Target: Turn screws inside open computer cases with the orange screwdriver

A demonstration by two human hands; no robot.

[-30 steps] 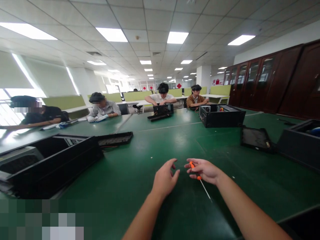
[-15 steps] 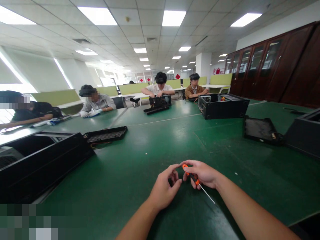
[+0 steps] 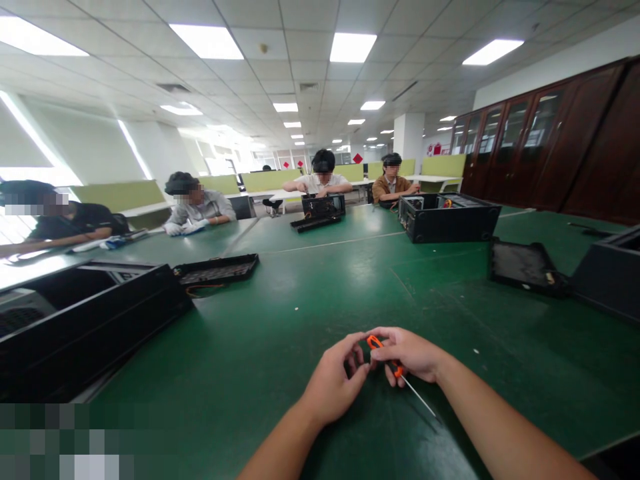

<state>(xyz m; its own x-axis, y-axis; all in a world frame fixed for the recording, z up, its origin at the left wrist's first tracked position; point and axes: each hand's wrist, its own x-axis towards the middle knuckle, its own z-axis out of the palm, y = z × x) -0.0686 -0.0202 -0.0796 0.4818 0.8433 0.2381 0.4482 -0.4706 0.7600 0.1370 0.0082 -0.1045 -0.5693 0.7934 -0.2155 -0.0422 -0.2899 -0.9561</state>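
My right hand [image 3: 417, 355] is closed round the orange and black handle of a screwdriver [image 3: 399, 369]. Its thin metal shaft points down and to the right, over the green table [image 3: 345, 287]. Close beside it is my left hand [image 3: 336, 373], its fingers loosely curved and the thumb apart from the index finger. I see nothing held in that hand. Its fingertips come near or touch the butt end of the handle and the right index fingertip; I cannot tell which.
A black computer case [image 3: 95, 320] lies at the left, beside a black panel [image 3: 220, 268] with wires. At the right are another panel [image 3: 525, 263] and a dark case [image 3: 613, 273]. An opened case [image 3: 450, 220] stands farther back. Several people sit round the table.
The view has tilted slightly, so everything sits a little to the right and mostly lower. Both hands and the screwdriver keep nearly the same pose.
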